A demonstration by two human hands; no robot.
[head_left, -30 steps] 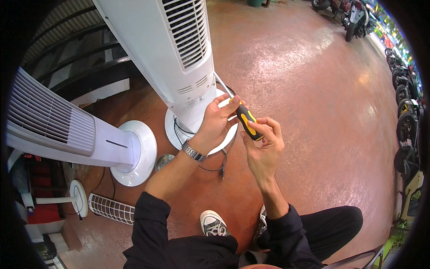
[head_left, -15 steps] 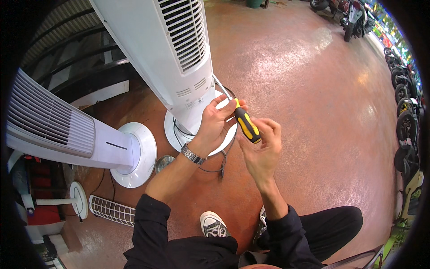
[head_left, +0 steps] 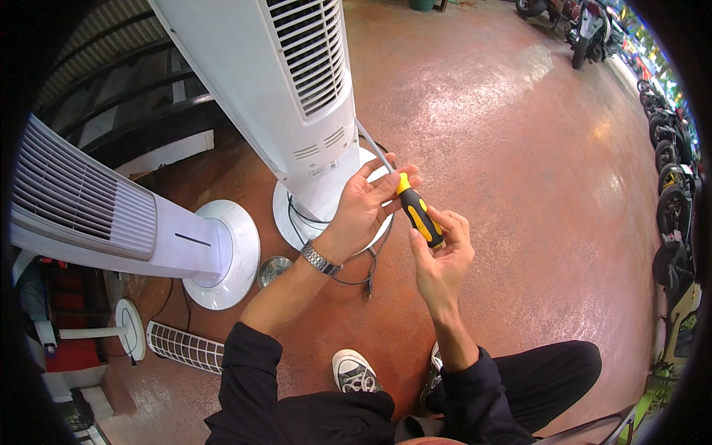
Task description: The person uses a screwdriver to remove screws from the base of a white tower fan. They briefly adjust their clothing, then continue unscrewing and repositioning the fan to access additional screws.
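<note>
A white tower fan [head_left: 237,85] with a slatted grille stands before me on a round white base. My left hand [head_left: 360,211], with a metal watch at its wrist, pinches the screwdriver [head_left: 420,213] where the shaft meets the yellow collar. The black-and-yellow handle slants down toward my right hand [head_left: 447,263], whose thumb and fingers close on its butt end. The shaft runs up to the fan's right edge; its tip is hidden there. A black power cord [head_left: 348,282] loops over the base and the floor under my left hand.
A second white tower fan [head_left: 170,241] leans in from the left. A small round metal dish [head_left: 273,270], a detached white grille [head_left: 187,347] and a white round-based stand [head_left: 129,330] are on the left. Motorbikes [head_left: 591,33] stand along the far right.
The screwdriver and both hands have shifted slightly down and to the right. My right hand's fingers have turned a little around the handle end.
</note>
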